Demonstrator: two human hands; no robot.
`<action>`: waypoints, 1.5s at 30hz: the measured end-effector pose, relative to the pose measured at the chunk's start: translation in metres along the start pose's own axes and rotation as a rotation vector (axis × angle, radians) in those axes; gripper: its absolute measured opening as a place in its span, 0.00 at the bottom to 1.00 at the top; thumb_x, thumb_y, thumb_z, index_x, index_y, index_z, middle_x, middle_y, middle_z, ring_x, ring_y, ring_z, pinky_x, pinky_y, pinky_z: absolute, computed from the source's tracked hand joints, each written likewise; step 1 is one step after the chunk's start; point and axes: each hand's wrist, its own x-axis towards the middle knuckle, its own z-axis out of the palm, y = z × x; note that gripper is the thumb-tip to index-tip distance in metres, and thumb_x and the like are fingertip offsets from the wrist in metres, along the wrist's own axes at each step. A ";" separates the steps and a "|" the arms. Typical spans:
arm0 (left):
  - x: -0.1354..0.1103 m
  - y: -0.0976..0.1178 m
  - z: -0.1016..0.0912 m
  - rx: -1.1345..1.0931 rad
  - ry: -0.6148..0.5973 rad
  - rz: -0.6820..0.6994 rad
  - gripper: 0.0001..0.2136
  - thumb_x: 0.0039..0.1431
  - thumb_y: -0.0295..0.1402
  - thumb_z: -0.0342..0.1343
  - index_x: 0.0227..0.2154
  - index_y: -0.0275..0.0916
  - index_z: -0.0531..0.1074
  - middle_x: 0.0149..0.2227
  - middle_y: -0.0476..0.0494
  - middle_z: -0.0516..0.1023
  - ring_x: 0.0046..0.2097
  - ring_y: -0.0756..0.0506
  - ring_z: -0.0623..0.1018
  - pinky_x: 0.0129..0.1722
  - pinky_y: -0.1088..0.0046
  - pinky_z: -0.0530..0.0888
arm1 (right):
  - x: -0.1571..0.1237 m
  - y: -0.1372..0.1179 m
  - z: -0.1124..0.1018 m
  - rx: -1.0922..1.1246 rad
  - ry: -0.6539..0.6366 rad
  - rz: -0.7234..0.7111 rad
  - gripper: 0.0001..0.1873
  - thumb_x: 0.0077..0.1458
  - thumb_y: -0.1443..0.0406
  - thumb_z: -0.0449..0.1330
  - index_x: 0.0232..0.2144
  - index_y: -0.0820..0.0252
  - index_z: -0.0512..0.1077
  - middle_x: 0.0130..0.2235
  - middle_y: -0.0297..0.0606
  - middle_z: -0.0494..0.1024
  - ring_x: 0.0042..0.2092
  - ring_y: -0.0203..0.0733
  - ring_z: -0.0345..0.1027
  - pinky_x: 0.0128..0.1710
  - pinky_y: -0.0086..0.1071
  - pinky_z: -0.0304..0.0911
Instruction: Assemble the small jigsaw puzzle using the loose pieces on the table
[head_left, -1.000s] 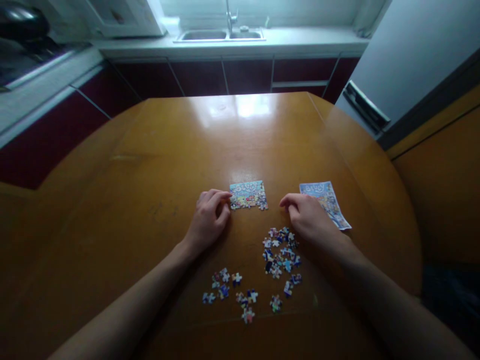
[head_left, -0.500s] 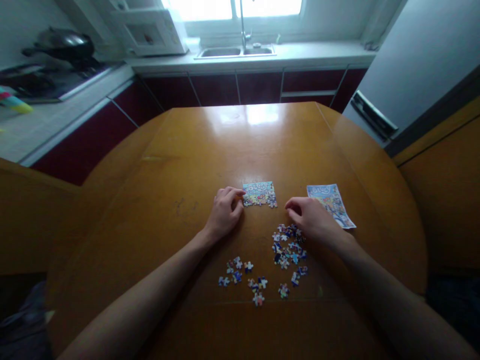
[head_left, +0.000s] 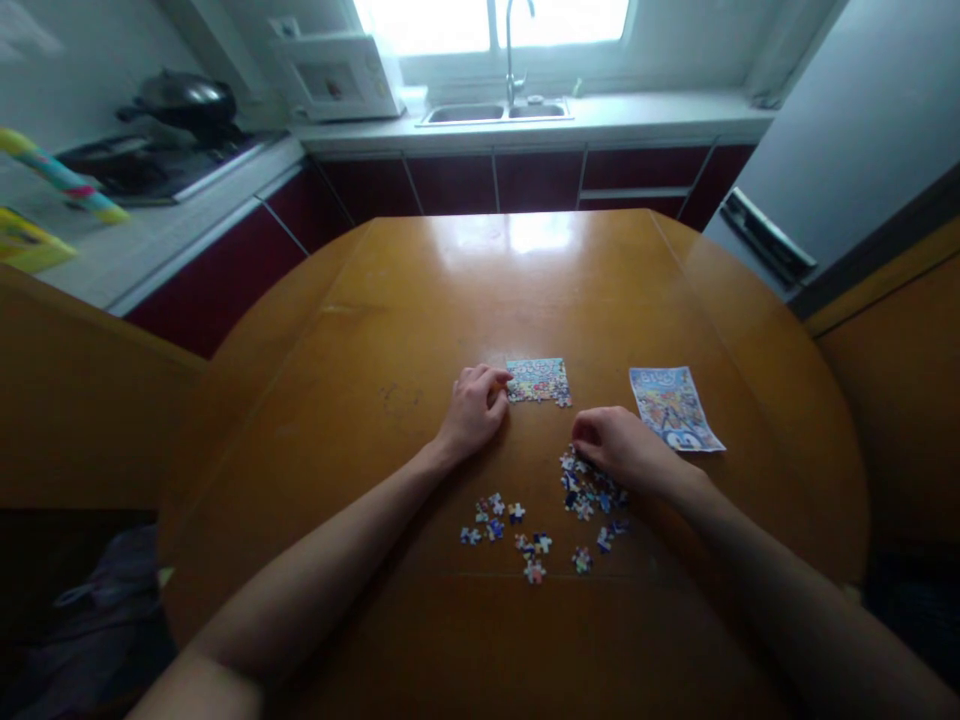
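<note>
The partly assembled jigsaw puzzle (head_left: pixel 538 381) is lying flat near the middle of the wooden surface (head_left: pixel 450 300), between and slightly beyond the two hands, its long axis running left to right, its straight border facing the far side and its ragged, knobbed edge pointing back toward the person. The left hand (head_left: pixel 478 403) is resting at the puzzle's left edge, fingers loosely bent, the index fingertip touching or nearly touching that edge while the thumb is staying apart from it, with nothing visible between them. The right hand (head_left: pixel 619 440) is hovering over or touching the far edge of a heap of loose puzzle pieces (head_left: pixel 589 492), its fingers curling in with the tips close together; whether they are gripping a piece, one cannot tell. A smaller scatter of pieces (head_left: pixel 495 515) is lying nearer the person. Right of the puzzle, a printed picture sheet (head_left: pixel 671 405) is pointing its lettered end away, its long axis slanting rightward toward the person. The surface is gleaming under light from a window (head_left: pixel 562 25), and beyond it a double sink (head_left: pixel 495 113), dark red cabinets (head_left: pixel 450 185) and a pale refrigerator (head_left: pixel 847 130) are lining the kitchen
</note>
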 end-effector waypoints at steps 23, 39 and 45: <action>0.001 -0.001 0.004 0.030 0.004 -0.001 0.10 0.59 0.25 0.52 0.41 0.40 0.74 0.44 0.44 0.78 0.49 0.40 0.71 0.51 0.60 0.67 | -0.019 -0.035 0.024 -0.011 -0.151 -0.446 0.08 0.58 0.71 0.58 0.32 0.59 0.77 0.34 0.35 0.75 0.33 0.35 0.66 0.35 0.29 0.58; 0.000 0.001 0.003 0.021 0.003 0.002 0.10 0.60 0.25 0.53 0.42 0.41 0.74 0.45 0.44 0.78 0.49 0.40 0.71 0.51 0.59 0.67 | -0.025 -0.046 0.046 -0.164 -0.101 -0.525 0.09 0.62 0.69 0.57 0.30 0.59 0.73 0.33 0.35 0.72 0.33 0.36 0.62 0.33 0.30 0.55; 0.000 -0.001 0.005 0.017 0.001 -0.003 0.09 0.60 0.26 0.53 0.42 0.41 0.74 0.45 0.44 0.77 0.49 0.40 0.71 0.51 0.59 0.67 | -0.030 -0.053 0.058 -0.159 -0.069 -0.604 0.09 0.64 0.65 0.55 0.35 0.57 0.75 0.37 0.38 0.72 0.36 0.39 0.62 0.35 0.32 0.57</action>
